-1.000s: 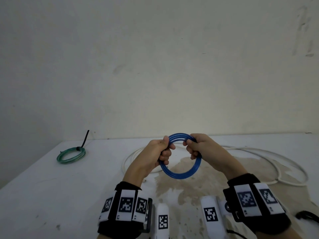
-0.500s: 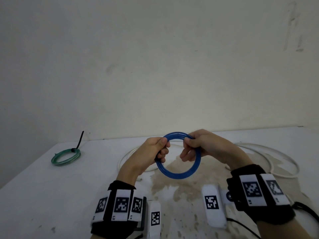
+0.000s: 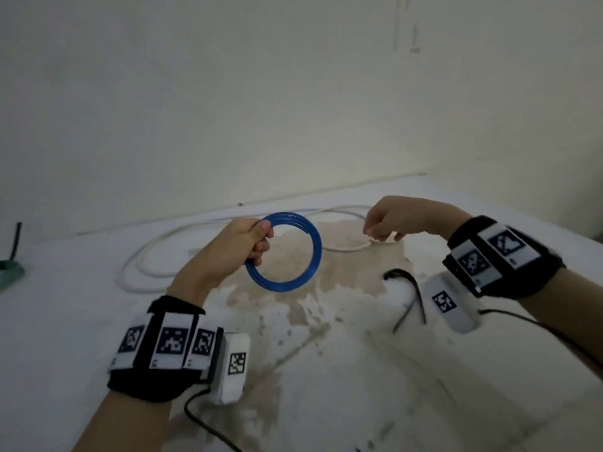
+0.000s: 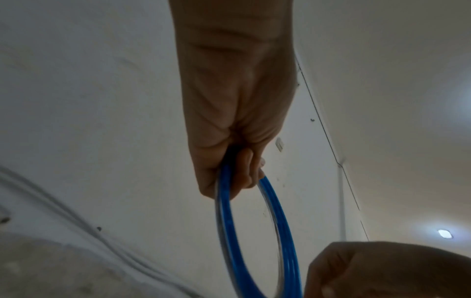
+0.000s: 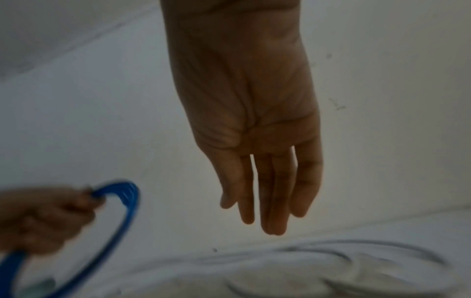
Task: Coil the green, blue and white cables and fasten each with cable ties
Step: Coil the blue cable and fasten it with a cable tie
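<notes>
My left hand (image 3: 257, 239) grips the coiled blue cable (image 3: 313, 256) at its upper left, holding the ring upright above the table; the left wrist view shows fingers curled round the blue cable (image 4: 275, 221). My right hand (image 3: 381, 231) hovers to the coil's right, empty, its fingers (image 5: 270, 193) straight and relaxed. The white cable (image 3: 153, 252) lies uncoiled in loose loops on the table behind both hands. The green coil (image 3: 9, 272), with a black tie sticking up, lies at the far left edge. A black cable tie (image 3: 411, 288) lies on the table below my right wrist.
The white table (image 3: 65, 321) has a brown worn patch in the middle. A wall stands right behind it. Black leads run from both wrist cameras along the table's near side.
My right hand has let go of the blue coil and moved to the right. The left hand alone holds the coil now. The head view has swung right, pushing the green coil to the edge.
</notes>
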